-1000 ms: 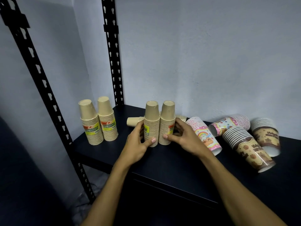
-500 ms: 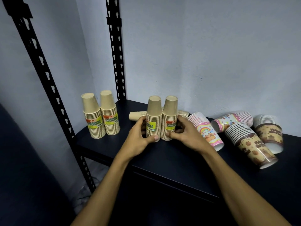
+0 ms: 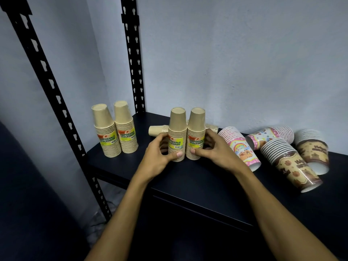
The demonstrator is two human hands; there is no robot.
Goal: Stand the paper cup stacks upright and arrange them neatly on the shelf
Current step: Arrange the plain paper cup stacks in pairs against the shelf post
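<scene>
Two tan cup stacks stand upright side by side mid-shelf. My left hand (image 3: 160,157) grips the left tan stack (image 3: 177,129) and my right hand (image 3: 216,151) grips the right tan stack (image 3: 196,127). Behind them another tan stack (image 3: 157,129) lies on its side, mostly hidden. Two more tan stacks (image 3: 114,129) stand upright at the shelf's left end. To the right lie a pink rainbow stack (image 3: 239,146), a pink dotted stack (image 3: 271,135) and two brown patterned stacks (image 3: 290,164), all on their sides.
The dark shelf board (image 3: 197,185) ends at a front edge near me. Black perforated uprights (image 3: 131,53) rise at the left back corner and the left front. A pale wall closes the back and the left side.
Both hands have stayed on the two middle stacks, squeezing them closer together. The camera has shifted slightly, so the shelf sits a little higher in view.
</scene>
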